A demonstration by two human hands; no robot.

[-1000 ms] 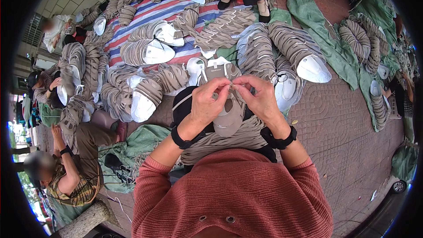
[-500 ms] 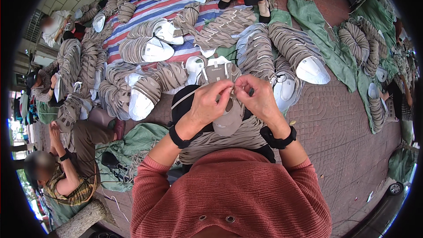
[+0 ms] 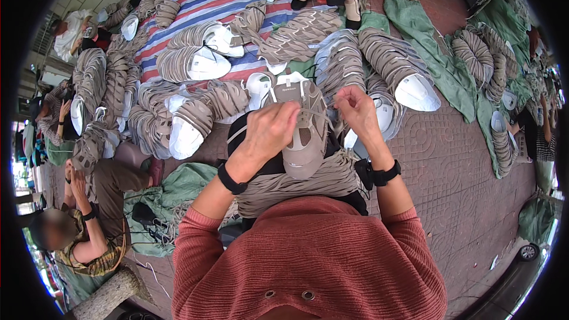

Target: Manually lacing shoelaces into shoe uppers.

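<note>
A beige shoe upper [image 3: 303, 136] with a white lining rests on my lap, toe toward me. My left hand [image 3: 268, 133] grips its left side near the lace holes. My right hand [image 3: 357, 109] is raised to the right of it, fingers pinched on a thin lace that runs across to the upper. Under the upper lies a stack of flat beige shoe pieces [image 3: 296, 181] on my knees. Both wrists wear black bands.
Rows of stacked beige uppers [image 3: 195, 62] cover a striped mat [image 3: 195, 12] and green cloths [image 3: 427, 41] ahead. A seated person [image 3: 89, 225] works at my lower left; others sit at the left and right rims. Brick paving [image 3: 462, 166] lies to my right.
My hands were close together over the upper; now they have come apart, the right hand drawing the lace out to the right and the upper showing between them.
</note>
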